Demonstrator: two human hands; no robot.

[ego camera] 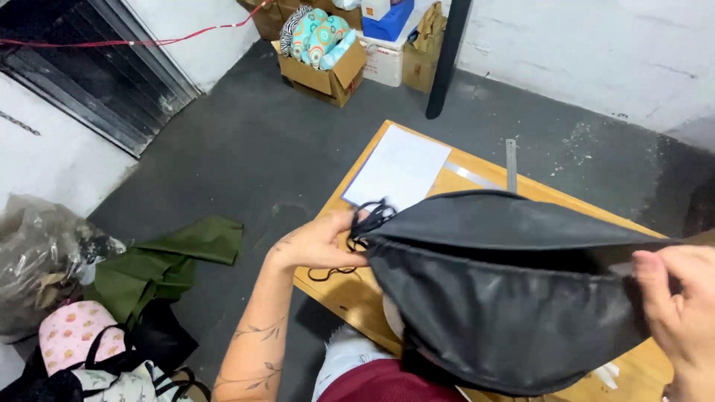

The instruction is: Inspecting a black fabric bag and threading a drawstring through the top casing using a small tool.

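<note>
A black drawstring bag (506,298) is stretched wide in front of me, its mouth held open above a wooden table (350,298). My left hand (316,242) pinches the bag's left corner where a black cord (370,218) is bunched; a loop of cord lies on the table below it. My right hand (674,305) grips the bag's right edge at the frame's right side. The bag hides most of the tabletop.
A white sheet of paper (398,167) and a metal ruler (511,164) lie at the table's far end. Green cloth (167,260), bags and a plastic sack (37,257) sit on the floor at left. Cardboard boxes (328,71) and a black pole (447,56) stand beyond.
</note>
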